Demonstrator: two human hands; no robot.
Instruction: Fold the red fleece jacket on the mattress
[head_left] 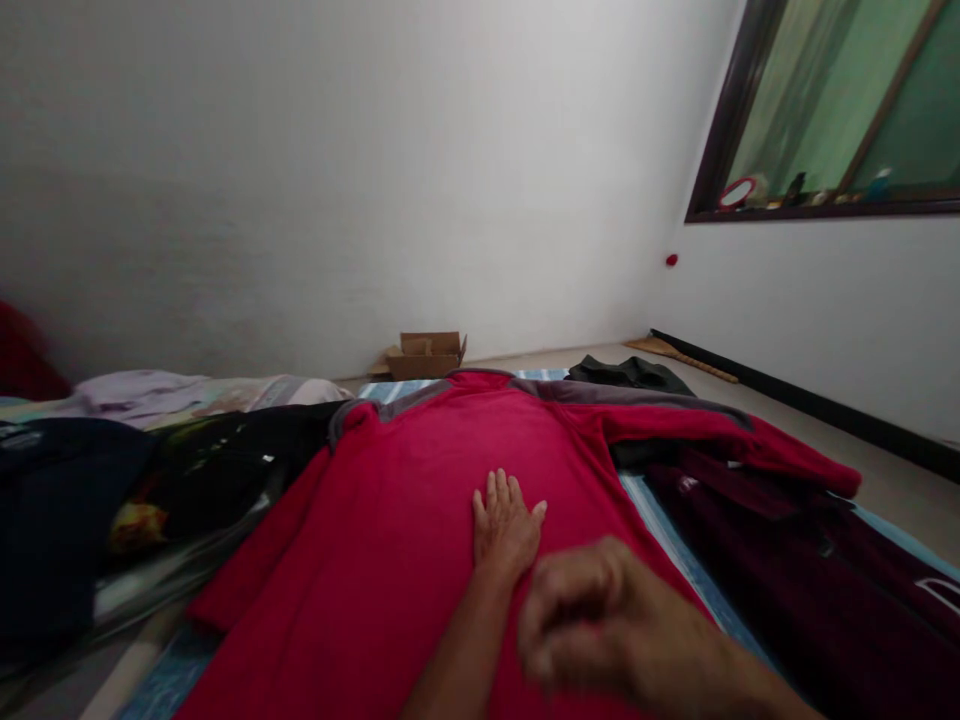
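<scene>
A red long-sleeved top [405,500] with grey shoulder panels is spread out in front of me, its collar at the far end. My left hand [506,525] lies flat on the middle of it, fingers stretched. Nearer to me, my right hand [615,620] is raised over the lower right part of the top. Its fingers are curled in towards the thumb, blurred by motion, and I see nothing between them. The right sleeve [795,450] reaches outward; the left sleeve [262,540] angles down along the side.
Dark maroon clothing [780,540] lies on the right, over a blue patterned sheet [675,550]. Dark folded clothes [60,520] and pale bedding [150,390] are on the left. A cardboard box [427,355] stands against the wall; a dark garment [630,373] is beyond the right shoulder.
</scene>
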